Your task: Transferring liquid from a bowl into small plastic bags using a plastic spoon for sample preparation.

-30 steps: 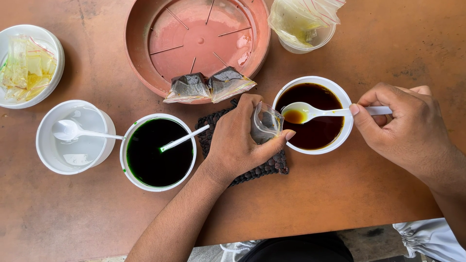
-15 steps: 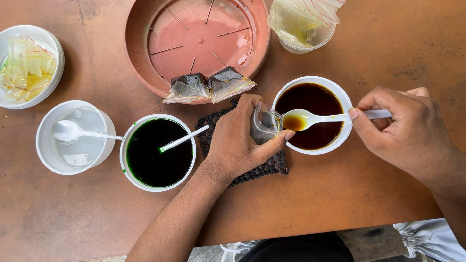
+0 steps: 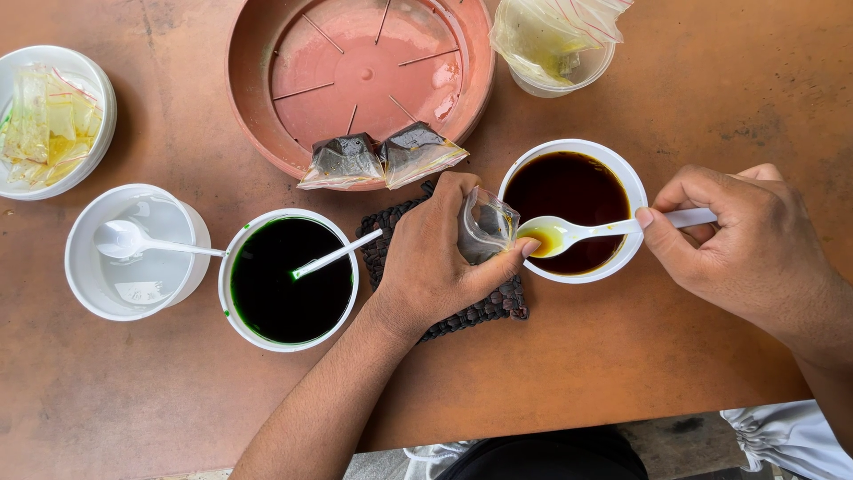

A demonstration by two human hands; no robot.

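Likely a home or small food-packing spot — worn brown table (image 3: 622, 373) crowded with white bowls of dark liquid (image 3: 569, 209), plastic spoons (image 3: 569, 233), small filled sachets (image 3: 382, 160).

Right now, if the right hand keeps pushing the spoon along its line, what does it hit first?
Likely the small clear bag pinched in the left hand; the right hand points the white spoon leftward, its bowl just at the bag's mouth. Depth unclear.

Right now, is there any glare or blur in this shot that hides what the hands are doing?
Head view: sharp and evenly lit, soft shadows; glare only on the wet pink tray and small clear bag; left hand, right hand and white spoon read clearly.
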